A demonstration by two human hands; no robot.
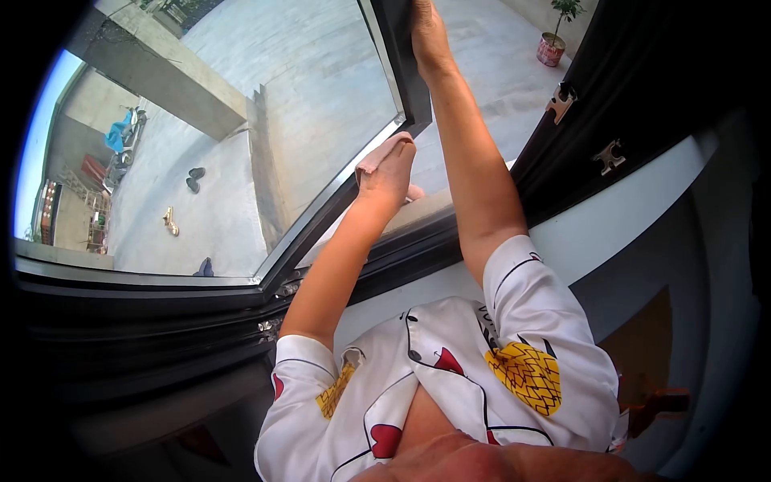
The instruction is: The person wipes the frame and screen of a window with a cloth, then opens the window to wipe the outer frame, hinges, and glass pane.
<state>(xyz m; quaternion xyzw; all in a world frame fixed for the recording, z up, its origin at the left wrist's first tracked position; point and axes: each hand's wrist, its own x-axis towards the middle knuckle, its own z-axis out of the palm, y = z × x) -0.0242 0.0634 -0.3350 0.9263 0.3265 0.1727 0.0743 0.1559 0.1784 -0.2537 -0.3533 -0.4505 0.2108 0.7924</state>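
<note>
A glazed window sash with a dark frame stands swung open in front of me. My left hand is closed around a folded pink cloth and presses it to the lower corner of the sash. Something pinkish shows just behind that hand; I cannot make out what it is. My right hand is higher up, closed on the upright edge of the same frame. Its fingertips are hidden behind the frame and cut off by the top of the view.
The dark window surround carries metal catches on the right and a hinge lower left. Below it runs a pale sill. Outside lie a concrete yard, a potted plant, shoes and a motorbike under a blue cover.
</note>
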